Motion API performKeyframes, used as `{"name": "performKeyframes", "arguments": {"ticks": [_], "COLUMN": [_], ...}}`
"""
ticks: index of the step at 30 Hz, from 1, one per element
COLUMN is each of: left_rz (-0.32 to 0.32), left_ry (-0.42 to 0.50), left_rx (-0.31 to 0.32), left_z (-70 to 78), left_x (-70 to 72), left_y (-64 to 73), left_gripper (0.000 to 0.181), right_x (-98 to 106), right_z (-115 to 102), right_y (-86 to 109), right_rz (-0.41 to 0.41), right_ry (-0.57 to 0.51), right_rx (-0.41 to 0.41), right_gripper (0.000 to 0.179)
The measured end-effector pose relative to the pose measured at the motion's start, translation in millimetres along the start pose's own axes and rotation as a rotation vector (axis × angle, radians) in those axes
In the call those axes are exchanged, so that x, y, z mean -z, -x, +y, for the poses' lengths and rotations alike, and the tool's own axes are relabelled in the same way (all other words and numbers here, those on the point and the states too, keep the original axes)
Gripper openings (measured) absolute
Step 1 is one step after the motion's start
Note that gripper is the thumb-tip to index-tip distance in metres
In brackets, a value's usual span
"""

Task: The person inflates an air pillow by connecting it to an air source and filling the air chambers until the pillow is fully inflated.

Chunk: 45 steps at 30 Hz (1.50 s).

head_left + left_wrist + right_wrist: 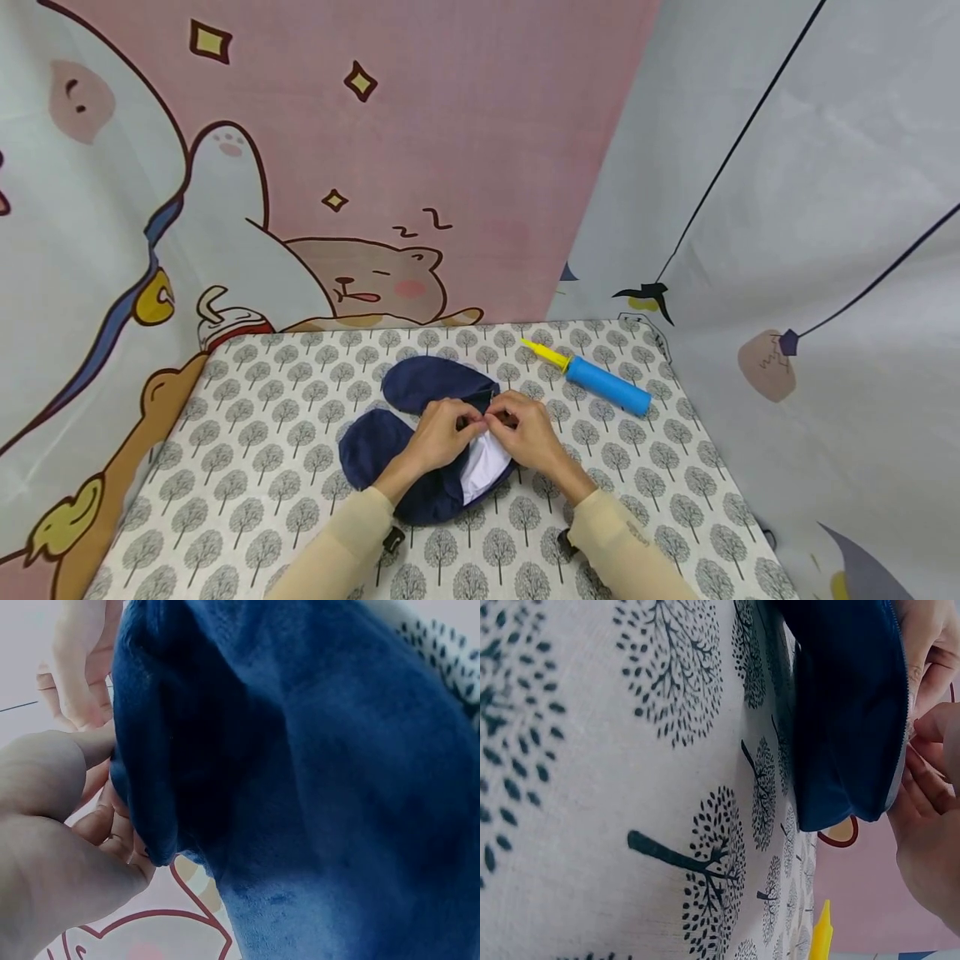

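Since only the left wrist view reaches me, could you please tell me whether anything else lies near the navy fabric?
Observer: Yes, a blue pump lies to the right of the navy fabric.
Operator: Thank you; does any other colour show in the fabric?
Observer: Yes, the head view shows white material on its right side.
Operator: And might there be a zip?
Observer: Yes, the right wrist view shows a zip along the fabric's edge.

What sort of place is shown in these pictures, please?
It is probably a small indoor work corner, screened off with fabric. Cartoon-printed sheets rise behind and beside a flat surface covered by a tree-print cloth, where the left hand and right hand hold a navy fabric piece.
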<state>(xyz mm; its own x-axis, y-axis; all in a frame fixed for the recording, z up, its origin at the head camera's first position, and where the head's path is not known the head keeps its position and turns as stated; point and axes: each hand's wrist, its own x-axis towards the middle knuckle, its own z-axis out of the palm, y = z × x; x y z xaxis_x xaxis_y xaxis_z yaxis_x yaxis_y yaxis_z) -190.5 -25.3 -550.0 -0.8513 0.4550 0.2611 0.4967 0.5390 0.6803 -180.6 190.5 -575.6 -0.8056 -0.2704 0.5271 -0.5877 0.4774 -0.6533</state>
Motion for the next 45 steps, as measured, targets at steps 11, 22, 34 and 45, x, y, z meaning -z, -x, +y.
{"name": "performKeyframes", "arguments": {"ticks": [11, 22, 34, 45], "left_rz": [0.023, 0.044, 0.044, 0.036], "left_ry": [0.002, 0.052, 0.043, 0.042], "left_rx": [-0.004, -0.028, -0.002, -0.011], "left_z": [-2.2, -2.5, -5.7, -6.9], "left_x": [-2.2, -0.7, -1.7, -3.5], "left_y": [2.7, 3.0, 6.5, 4.3], "left_gripper": [0.007, 0.005, 0.005, 0.006], "right_x": [1.2, 12.2, 13.6, 19.4], "right_z": [-4.6, -9.2, -5.7, -4.4], "right_y": [-1.1, -7.5, -13.6, -8.7], "right_rz": [-0.001, -0.03, -0.077, -0.026], "right_ry": [-0.117, -0.259, -0.112, -0.09], "right_rx": [-0.119, -0.384, -0.268, -0.159], "right_gripper": [0.01, 0.006, 0.009, 0.013]}}
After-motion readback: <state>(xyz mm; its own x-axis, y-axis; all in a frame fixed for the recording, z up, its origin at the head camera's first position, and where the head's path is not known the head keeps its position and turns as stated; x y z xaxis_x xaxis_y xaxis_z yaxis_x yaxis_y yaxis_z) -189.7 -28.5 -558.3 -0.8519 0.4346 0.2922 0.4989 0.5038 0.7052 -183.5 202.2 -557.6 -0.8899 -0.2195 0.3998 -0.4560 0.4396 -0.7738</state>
